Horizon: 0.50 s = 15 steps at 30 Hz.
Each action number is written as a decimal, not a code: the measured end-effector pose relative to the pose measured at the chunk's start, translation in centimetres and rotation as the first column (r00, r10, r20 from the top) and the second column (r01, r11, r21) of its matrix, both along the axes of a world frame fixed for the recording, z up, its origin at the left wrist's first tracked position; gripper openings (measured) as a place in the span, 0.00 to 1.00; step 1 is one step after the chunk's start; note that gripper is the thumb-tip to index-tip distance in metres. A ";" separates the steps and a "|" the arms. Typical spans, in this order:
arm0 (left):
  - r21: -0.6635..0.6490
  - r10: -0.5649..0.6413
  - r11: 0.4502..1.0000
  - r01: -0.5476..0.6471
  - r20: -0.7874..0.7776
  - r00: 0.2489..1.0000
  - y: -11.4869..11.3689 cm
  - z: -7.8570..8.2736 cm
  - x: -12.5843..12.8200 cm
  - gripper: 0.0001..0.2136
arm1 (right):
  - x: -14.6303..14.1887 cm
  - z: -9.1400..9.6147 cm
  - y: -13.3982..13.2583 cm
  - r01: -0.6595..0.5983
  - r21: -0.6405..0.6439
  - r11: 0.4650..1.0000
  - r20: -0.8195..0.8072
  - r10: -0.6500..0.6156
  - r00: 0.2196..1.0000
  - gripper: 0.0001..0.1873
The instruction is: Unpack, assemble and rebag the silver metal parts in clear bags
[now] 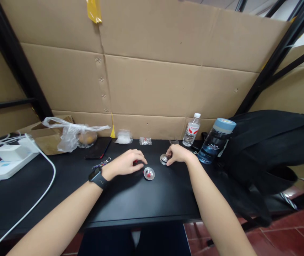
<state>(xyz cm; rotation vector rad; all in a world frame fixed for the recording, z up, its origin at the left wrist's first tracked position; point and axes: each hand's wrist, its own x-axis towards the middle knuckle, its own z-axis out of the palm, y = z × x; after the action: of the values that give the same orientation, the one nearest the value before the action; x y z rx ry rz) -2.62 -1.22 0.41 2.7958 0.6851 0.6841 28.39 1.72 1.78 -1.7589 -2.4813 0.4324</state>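
Observation:
My left hand (127,163) lies on the black table (61,192) with its fingers curled over a small red thing (136,162) that I cannot make out. A black watch sits on that wrist. Just right of it stands a small silver dish (149,173) with red bits inside. My right hand (177,154) rests farther right, its fingers pinched on a second small silver round piece (164,159).
At the table's back are a clear plastic bag (72,135), a dark phone (98,148), two small clear packets (123,137), a water bottle (191,130) and a blue-capped AQUA bottle (216,141). A black backpack (269,149) fills the right. White cable and charger lie left.

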 end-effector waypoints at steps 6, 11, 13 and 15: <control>-0.027 -0.103 0.994 0.102 -0.054 0.993 -1.5 -1.1 2.5 0.09 | -0.1 -0.3 0.0 -0.045 0.096 0.994 -0.050 0.050 0.998 0.30; -0.061 -0.118 0.991 0.118 0.001 0.993 -1.3 -1.4 2.5 0.06 | -1.1 0.8 -1.0 -0.173 0.183 0.968 -0.203 0.209 0.957 0.34; -0.042 -0.108 0.993 0.107 -0.004 0.994 -1.4 -1.4 2.7 0.06 | -2.0 0.9 -1.4 -0.250 0.143 0.958 -0.277 0.282 0.919 0.35; -0.033 -0.044 0.998 0.045 0.021 0.999 -1.6 -1.5 3.0 0.07 | -3.1 0.8 -1.9 -0.335 0.045 0.941 -0.389 0.325 0.862 0.40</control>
<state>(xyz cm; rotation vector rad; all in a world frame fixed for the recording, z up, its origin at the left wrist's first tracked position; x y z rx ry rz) 0.38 -2.86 -1.06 2.7613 0.6223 0.6858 25.32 -0.17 2.61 -1.1016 -2.4751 0.7568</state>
